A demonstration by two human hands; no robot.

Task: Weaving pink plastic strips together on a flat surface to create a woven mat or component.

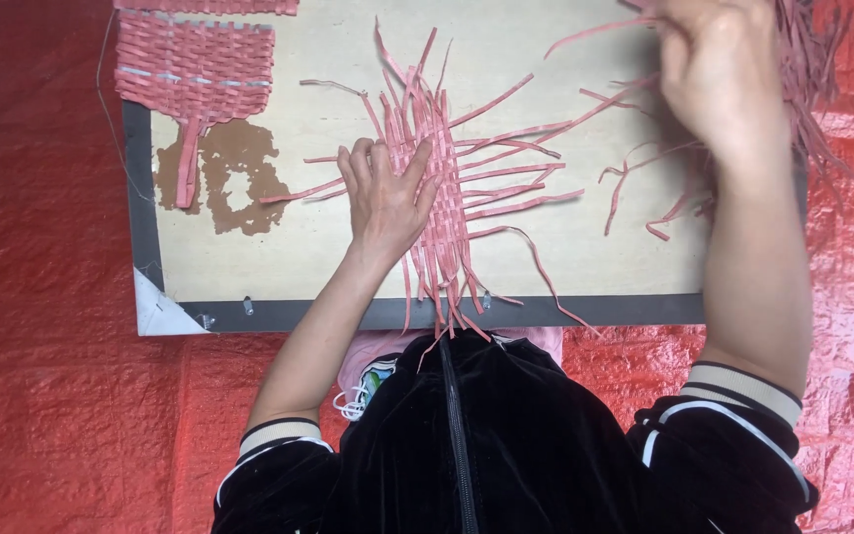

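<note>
Left hand [387,193] laid flat, fingers spread wide, pressing on the left part of a half-woven mat of pink strips [442,188] at the middle of the board [585,247]. Gripping nothing, only holding the weave down. Loose strip ends fanning out from the mat to the left, right, far and near sides, some hanging over the board's near dark edge [605,310].

Right hand [719,64] raised at the far right, blurred, fingers curled in around a loose pink strip [595,35] that runs off to the left from it. Just beside and behind it, a bundle of loose pink strips [812,69] at the far right corner, with a few curled strands lying on the board below the wrist.

At the far left corner, a finished woven pink piece [195,69] with one strip dangling down over a brown worn patch [239,173] in the board's face. Near left corner of the board capped in white [158,314].

Board resting on a red tarpaulin [42,297] spread all around. Black zipped jacket [486,445] with striped cuffs at the near edge.
</note>
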